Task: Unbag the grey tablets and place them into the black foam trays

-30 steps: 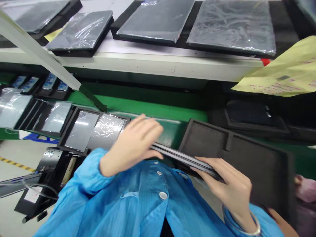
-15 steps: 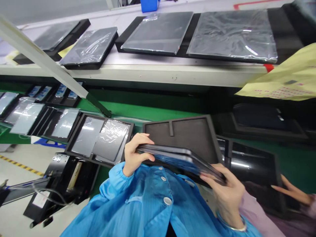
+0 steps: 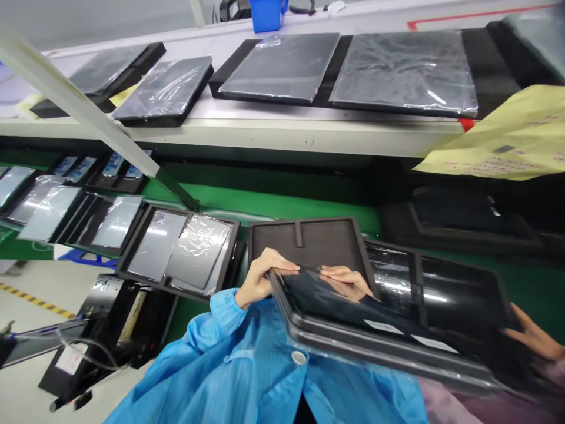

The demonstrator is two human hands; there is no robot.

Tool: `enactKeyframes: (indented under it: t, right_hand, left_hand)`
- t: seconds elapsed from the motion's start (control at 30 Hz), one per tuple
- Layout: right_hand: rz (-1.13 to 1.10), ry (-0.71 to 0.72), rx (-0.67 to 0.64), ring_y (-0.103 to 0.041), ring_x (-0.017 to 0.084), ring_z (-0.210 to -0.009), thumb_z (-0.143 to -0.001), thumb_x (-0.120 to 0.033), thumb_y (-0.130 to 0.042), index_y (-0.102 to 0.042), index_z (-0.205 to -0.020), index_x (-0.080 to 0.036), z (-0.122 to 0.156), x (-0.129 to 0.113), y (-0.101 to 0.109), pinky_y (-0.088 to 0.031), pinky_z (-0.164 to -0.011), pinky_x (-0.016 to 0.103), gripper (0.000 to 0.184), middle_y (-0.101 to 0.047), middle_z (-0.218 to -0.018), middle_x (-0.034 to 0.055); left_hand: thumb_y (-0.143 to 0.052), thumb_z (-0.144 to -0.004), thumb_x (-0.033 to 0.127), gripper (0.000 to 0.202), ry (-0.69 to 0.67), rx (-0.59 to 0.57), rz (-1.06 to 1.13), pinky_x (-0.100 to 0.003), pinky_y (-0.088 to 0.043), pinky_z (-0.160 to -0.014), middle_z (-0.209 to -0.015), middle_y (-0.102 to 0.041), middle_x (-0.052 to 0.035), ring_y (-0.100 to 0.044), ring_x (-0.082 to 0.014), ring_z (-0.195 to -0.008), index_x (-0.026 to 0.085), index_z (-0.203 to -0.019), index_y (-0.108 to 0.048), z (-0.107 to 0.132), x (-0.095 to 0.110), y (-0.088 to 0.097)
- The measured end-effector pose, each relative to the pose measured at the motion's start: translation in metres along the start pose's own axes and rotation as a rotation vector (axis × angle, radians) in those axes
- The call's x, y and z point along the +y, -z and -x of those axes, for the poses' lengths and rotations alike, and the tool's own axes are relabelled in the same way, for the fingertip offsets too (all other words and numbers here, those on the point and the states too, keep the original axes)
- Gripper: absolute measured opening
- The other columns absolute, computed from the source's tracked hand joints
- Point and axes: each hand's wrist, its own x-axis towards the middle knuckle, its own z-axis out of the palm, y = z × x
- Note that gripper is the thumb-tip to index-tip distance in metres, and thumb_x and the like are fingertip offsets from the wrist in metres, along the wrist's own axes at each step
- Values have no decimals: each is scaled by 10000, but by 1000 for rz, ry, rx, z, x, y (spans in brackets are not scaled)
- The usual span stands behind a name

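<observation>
Dark panel (image 3: 353, 312) is hiding most of the right hand (image 3: 342, 274), just fingertips peeking over; co-worker's hand (image 3: 534, 338) is getting cropped far right.

Blue smock (image 3: 247, 365); white snap button (image 3: 299, 357)

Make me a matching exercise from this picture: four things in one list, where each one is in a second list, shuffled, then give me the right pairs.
Things
1. blue tub
2. yellow sheet
3. dark glossy panel
4. empty black tray

Places
A. on the green belt, just beyond the panel
B. gripped at its corner by the left hand
C. far right of the view
D. at the back of the white shelf

Pairs: 1-D, 2-C, 3-B, 4-A
</observation>
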Motion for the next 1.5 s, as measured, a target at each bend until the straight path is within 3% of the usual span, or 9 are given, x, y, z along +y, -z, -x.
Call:
enactKeyframes:
  t: [0.1, 0.27, 0.57, 0.73, 1.03, 1.13, 1.23, 1.37, 1.5]
  right_hand:
    - [23, -7, -13, -746, 209, -1040, -1055, -375, -636, -703, -1104, -202, 9, -4, 3, -630, -961, 440, 192, -758, -1090, 54]
    - [80, -1, 8, -723, 220, -1112, -1082, -368, -585, -686, -1223, -221, 21, -13, 0, -608, -1003, 447, 227, -739, -1162, 68]
    - [166, 49, -107, -777, 235, -1062, -1097, -264, -491, -684, -1251, -340, 17, -4, 16, -673, -948, 424, 258, -793, -1149, 37]
    - [117, 62, -187, -798, 262, -1004, -1041, -233, -579, -717, -1260, -362, 15, 8, 27, -694, -888, 385, 289, -809, -1112, 46]
    - [38, -48, -108, -721, 225, -1154, -1043, -314, -657, -691, -1239, -246, 37, 7, 14, -608, -1022, 454, 210, -746, -1215, 72]
    - [35, -95, -109, -731, 220, -1156, -1029, -300, -671, -706, -1216, -305, 32, 3, 11, -621, -1010, 431, 191, -766, -1190, 62]
    - [48, -157, -153, -769, 255, -1107, -999, -408, -686, -740, -1167, -394, 16, -18, 16, -661, -957, 412, 177, -797, -1137, 54]
    - [92, -213, -147, -777, 288, -1097, -1016, -404, -640, -755, -1224, -373, -5, -87, 32, -692, -898, 361, 240, -793, -1197, 77]
    - [328, -24, -42, -720, 312, -1229, -813, -229, -905, -602, -1473, -332, -26, -160, 29, -636, -1062, 452, 733, -718, -1370, 100]
  left_hand:
    - [-660, -1012, 415, 226, -60, -31, -3, -391, -512, -848, -979, -853, -91, -802, -234, -889, 226, -1052, -777, -1, -7, 1]
    - [-660, -998, 481, 254, 7, -11, 12, -410, -535, -819, -945, -856, -49, -797, -249, -836, 259, -1007, -783, 6, -18, -6]
    - [-583, -1004, 589, 387, 154, -8, 42, -441, -570, -833, -957, -839, -97, -780, -283, -904, 255, -984, -777, 11, -11, -4]
    - [-587, -1003, 562, 376, 165, -10, 46, -470, -561, -836, -969, -840, -132, -775, -304, -902, 241, -1008, -783, 18, -15, -7]
    - [-547, -999, 631, 486, 120, -11, 0, -457, -548, -811, -928, -844, -142, -781, -291, -857, 207, -954, -780, 23, -24, -7]
    - [-562, -1013, 583, 444, 104, -14, -8, -434, -548, -806, -931, -845, -134, -782, -278, -854, 199, -954, -775, 22, -24, -10]
    - [-585, -1026, 508, 373, 73, -1, -18, -402, -526, -800, -924, -848, -115, -777, -249, -821, 196, -958, -777, 19, -18, -8]
    - [-646, -1005, 372, 215, 39, -96, -196, -374, -460, -786, -935, -848, -83, -763, -222, -802, 208, -1020, -785, 4, 8, 14]
    - [-584, -901, 121, 294, -123, -275, -568, -363, -412, -752, -931, -836, -30, -746, -206, -801, 225, -1127, -741, -21, 39, 37]
